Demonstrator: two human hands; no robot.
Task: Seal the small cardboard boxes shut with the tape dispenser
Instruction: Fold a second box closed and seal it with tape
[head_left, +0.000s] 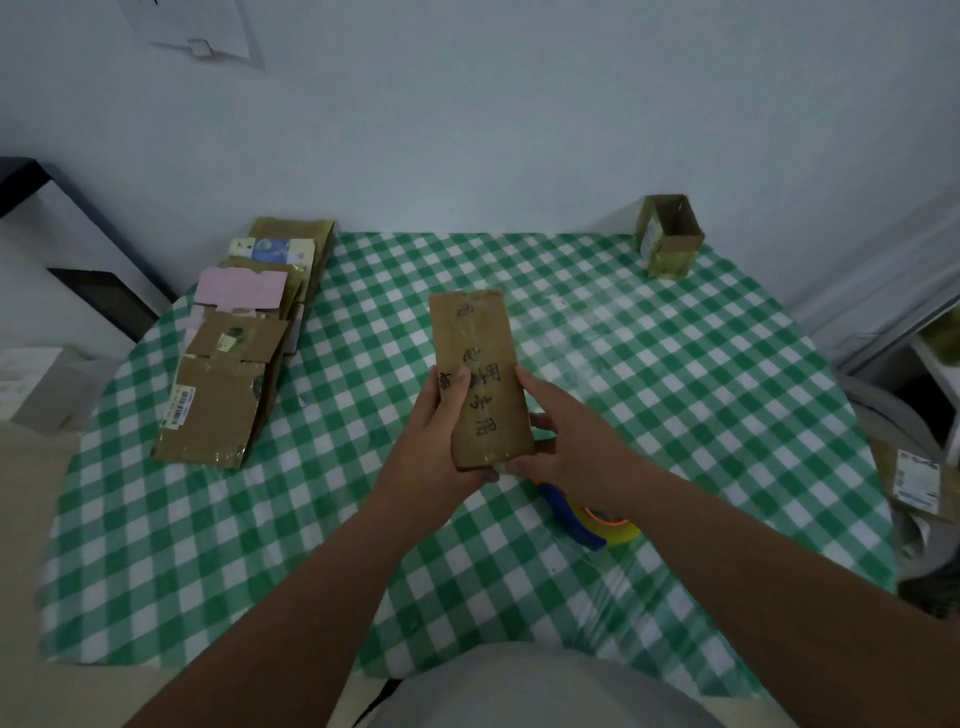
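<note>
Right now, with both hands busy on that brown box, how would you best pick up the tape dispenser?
Probably by the blue handle of the tape dispenser, coming from above with the right hand. It lies on the table under the right wrist, handle nearest the viewer, and the tape roll is partly hidden by the arm.

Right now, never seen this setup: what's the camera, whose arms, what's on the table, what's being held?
There is one picture only, from a wide-angle camera worn on a person's head, looking forward and down. No robot: the two bare arms are that person's own.

The left hand and right hand together hold a flattened brown cardboard box with handwriting on it, each with a grip on its near end, above the table.

The table has a green and white checked cloth. On it lie a pile of flattened boxes at the left, a standing open small box at the far right, and a blue and yellow tape dispenser partly hidden under the right wrist.
</note>
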